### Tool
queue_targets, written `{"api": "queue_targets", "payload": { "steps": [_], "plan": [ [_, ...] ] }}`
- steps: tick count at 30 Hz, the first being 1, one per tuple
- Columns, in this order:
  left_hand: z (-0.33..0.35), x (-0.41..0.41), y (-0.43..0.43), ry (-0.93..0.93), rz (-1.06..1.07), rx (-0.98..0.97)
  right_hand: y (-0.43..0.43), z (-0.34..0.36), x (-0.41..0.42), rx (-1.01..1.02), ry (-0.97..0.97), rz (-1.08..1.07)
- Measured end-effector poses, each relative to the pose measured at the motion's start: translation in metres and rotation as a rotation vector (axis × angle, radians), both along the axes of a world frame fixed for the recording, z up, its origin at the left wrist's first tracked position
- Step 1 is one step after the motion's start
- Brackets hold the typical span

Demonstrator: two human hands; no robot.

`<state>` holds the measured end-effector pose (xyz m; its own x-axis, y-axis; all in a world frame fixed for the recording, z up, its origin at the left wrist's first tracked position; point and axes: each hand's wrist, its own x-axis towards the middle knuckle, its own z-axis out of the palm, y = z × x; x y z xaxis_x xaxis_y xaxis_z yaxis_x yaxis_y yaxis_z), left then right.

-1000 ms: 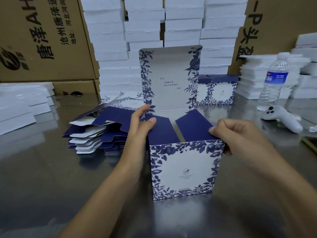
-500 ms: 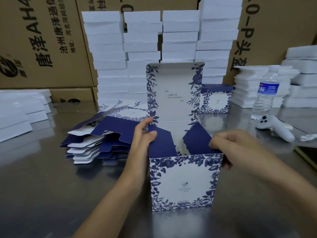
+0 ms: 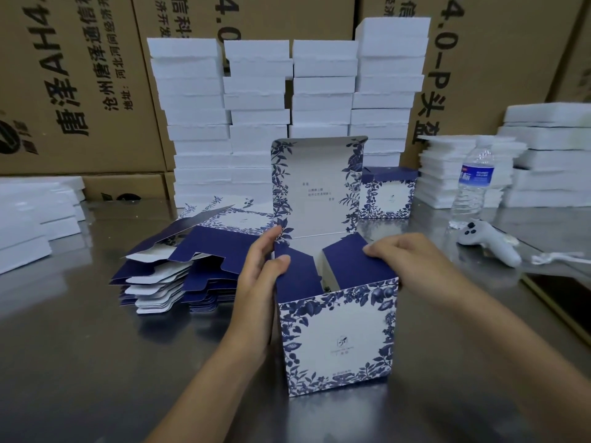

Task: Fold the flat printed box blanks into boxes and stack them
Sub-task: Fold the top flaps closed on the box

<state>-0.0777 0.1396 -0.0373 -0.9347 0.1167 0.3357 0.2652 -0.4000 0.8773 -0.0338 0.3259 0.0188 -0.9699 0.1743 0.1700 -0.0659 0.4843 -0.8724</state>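
Blue-and-white floral box [image 3: 337, 340] stands upright on the steel counter [image 3: 80, 362], its lid [image 3: 316, 187] raised at the back. The left hand [image 3: 259, 282] lies against the box's left side, fingers straight and together, thumb pressing the navy left flap [image 3: 297, 279] inward. The right hand [image 3: 415, 266] curls its fingers over the navy right flap [image 3: 348, 270]. Flat blanks [image 3: 179, 270] lie piled to the left; a closed box [image 3: 388, 193] stands behind.
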Motion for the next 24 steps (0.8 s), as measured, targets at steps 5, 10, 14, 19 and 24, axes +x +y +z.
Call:
{"api": "queue_targets", "payload": {
  "steps": [5,10,14,19,24],
  "plan": [
    [0.001,0.003,0.001,0.022,0.023,-0.032,0.005,0.005,0.004,0.303,0.07,0.002],
    [0.0,0.002,0.0,0.018,-0.005,-0.034,0.006,0.008,-0.001,0.404,0.056,0.016],
    [0.001,0.002,-0.002,-0.008,-0.051,0.004,0.007,0.01,-0.015,0.335,-0.02,0.029],
    [0.0,0.002,-0.001,-0.008,-0.043,0.02,0.005,0.01,-0.03,0.202,-0.032,0.03],
    [0.001,0.0,0.0,0.002,-0.028,-0.006,0.008,0.012,-0.033,0.257,-0.031,0.054]
  ]
}}
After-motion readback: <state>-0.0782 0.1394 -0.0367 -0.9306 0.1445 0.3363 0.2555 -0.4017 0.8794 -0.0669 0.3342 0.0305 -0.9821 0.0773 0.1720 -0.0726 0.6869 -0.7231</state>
